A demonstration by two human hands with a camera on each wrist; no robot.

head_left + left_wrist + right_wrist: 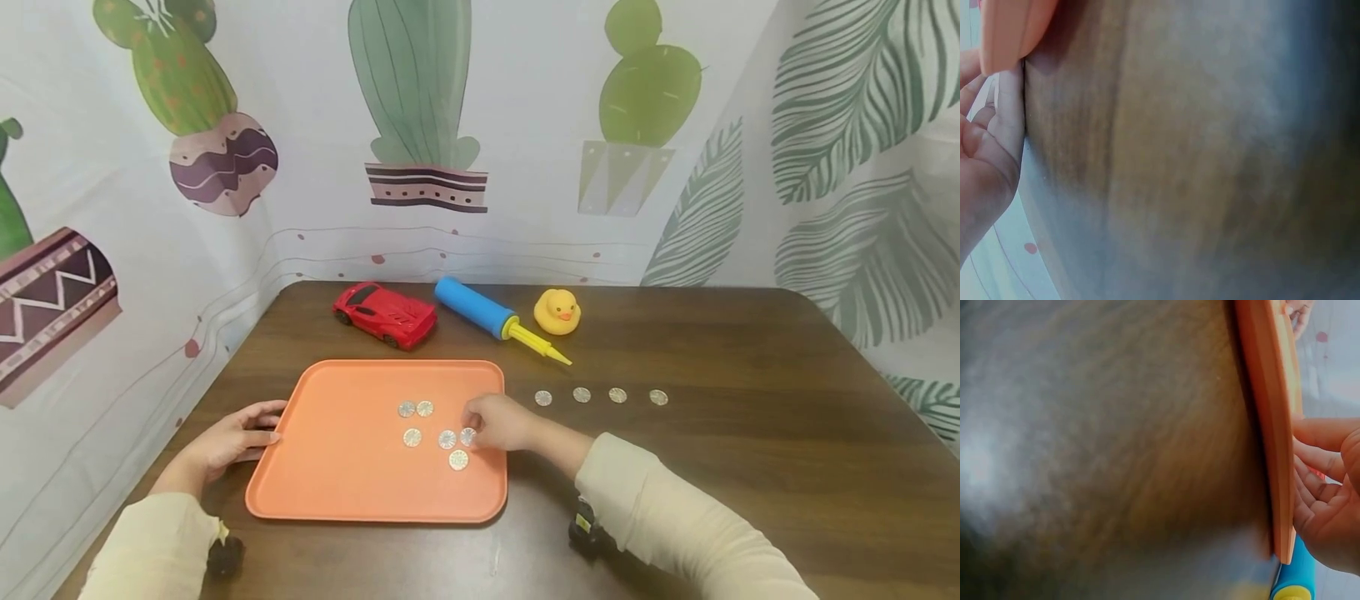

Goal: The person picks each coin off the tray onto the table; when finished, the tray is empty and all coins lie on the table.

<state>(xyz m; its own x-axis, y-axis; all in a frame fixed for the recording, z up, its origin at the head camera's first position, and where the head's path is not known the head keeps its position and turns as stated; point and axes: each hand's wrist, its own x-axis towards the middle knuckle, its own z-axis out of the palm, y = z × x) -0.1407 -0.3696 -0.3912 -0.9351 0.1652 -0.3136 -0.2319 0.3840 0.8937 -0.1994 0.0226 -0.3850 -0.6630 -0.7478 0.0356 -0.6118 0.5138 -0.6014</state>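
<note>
Right hand half-curled at a coin, orange tray's right side, pinch unclear; left hand relaxed at its left rim. Coin's prob light, slippery: edge-grab.

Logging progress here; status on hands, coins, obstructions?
Left hand touching tray rim. Right hand at a tray coin. Six coins visible on tray, four on table. No obstruction visible.

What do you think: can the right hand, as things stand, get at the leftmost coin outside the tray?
Probably yes: that coin lies uncovered on the table, close to the right hand; nothing seems to block it, though the fingers are at another coin.
</note>
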